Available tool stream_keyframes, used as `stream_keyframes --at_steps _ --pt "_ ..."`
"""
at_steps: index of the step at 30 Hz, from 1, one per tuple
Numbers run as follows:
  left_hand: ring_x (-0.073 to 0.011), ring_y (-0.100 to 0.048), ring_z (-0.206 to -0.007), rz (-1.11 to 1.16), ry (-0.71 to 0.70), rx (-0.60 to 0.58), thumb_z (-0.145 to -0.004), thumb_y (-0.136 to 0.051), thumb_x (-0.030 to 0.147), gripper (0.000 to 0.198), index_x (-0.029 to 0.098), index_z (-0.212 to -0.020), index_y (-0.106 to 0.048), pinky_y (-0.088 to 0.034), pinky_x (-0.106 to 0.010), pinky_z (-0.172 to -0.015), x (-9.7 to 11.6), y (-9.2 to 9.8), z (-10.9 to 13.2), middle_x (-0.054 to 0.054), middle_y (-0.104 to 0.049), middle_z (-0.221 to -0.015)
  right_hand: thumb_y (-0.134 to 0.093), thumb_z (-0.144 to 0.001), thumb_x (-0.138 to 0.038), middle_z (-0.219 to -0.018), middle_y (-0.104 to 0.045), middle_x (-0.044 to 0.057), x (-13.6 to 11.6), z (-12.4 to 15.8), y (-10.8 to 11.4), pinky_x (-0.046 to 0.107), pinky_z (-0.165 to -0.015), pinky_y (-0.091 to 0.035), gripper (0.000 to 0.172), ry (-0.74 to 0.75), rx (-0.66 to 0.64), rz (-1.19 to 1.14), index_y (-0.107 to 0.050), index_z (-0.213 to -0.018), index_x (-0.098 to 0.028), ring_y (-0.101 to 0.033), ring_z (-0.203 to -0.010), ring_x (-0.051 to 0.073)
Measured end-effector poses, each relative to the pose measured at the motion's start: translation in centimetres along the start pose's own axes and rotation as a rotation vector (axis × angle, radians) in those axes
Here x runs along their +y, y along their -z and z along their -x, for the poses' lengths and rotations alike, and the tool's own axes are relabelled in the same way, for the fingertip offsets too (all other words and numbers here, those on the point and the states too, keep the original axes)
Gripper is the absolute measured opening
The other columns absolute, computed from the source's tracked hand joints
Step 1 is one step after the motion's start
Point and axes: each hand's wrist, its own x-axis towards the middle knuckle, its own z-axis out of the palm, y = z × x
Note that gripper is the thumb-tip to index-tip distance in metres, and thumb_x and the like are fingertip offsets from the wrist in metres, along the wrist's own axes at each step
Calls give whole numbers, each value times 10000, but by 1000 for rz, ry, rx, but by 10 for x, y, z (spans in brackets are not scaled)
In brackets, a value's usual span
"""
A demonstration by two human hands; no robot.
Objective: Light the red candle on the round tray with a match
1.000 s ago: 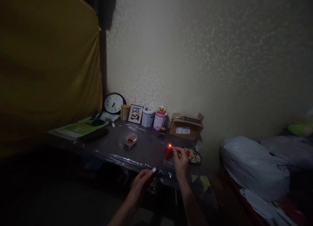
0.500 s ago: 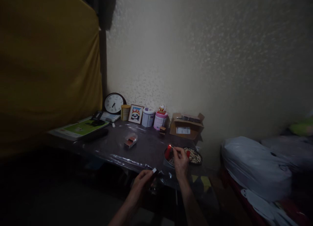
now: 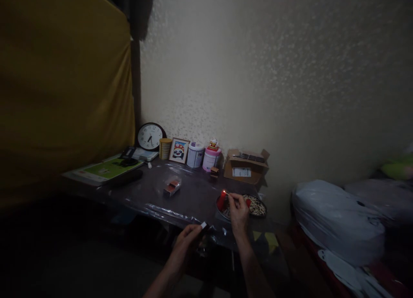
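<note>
The room is dim. My right hand (image 3: pixel 238 210) pinches a thin lit match (image 3: pixel 227 194), its small flame touching the top of a red candle (image 3: pixel 221 200). The candle stands on a patterned plate (image 3: pixel 258 207) at the right end of a dark table (image 3: pixel 190 195). My left hand (image 3: pixel 190 238) hovers at the table's front edge, fingers closed on a small matchbox (image 3: pixel 204 225) with a pale end.
Along the wall stand a round clock (image 3: pixel 150 136), a tin, a framed panda picture (image 3: pixel 179 149), two jars and an open cardboard box (image 3: pixel 245 165). Books lie at the left; a wrapped packet (image 3: pixel 171 187) sits mid-table. A white bag (image 3: pixel 335 218) lies at the right.
</note>
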Motion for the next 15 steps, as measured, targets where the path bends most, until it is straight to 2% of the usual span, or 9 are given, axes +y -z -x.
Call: stream_keyframes --at_steps 8,15 --pt "-79 -466 -453 3 -8 -16 -629 -738 414 290 159 -675 -608 -327 -210 -474 -2 3 -2 37 -562 -513 -566 -761 -401 -770 -650 50 0 0 0 313 -686 -491 238 -24 9 10 -628 -776 -172 -611 -718 186" --pt "-92 -495 -501 -5 -10 -30 -664 -714 398 269 152 -698 -610 -351 -220 -516 -3 3 -1 27 -576 -551 -567 -758 -397 -770 -648 49 5 0 -1 311 -693 -493 231 -26 2 5 -622 -765 -173 -612 -720 184"
